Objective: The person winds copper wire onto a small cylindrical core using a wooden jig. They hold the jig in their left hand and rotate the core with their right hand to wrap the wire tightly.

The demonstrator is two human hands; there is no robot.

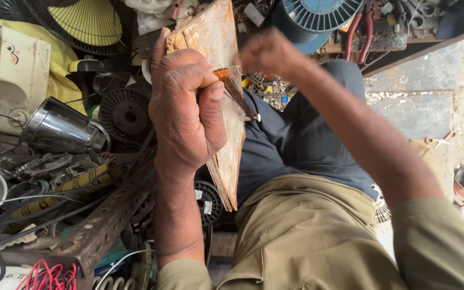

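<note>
Wooden board (226, 123): rough, worn, flaky matt face, held in the left hand (186, 110). Copper wire bundle (236, 88): glossy orange-brown strands. Metal cup (60, 128), left: polished, shiny. Perforated angle bar (108, 217), near left: rusty matt metal. Spool (318, 16), far: blue ribbed plastic. Trousers (302, 139): dark matt cloth. Shirt (307, 236): khaki cloth. Red wires (46, 276): smooth plastic insulation.

Wooden board (226, 134) stands between metal can (60, 129) and raised knee (307, 129).
</note>
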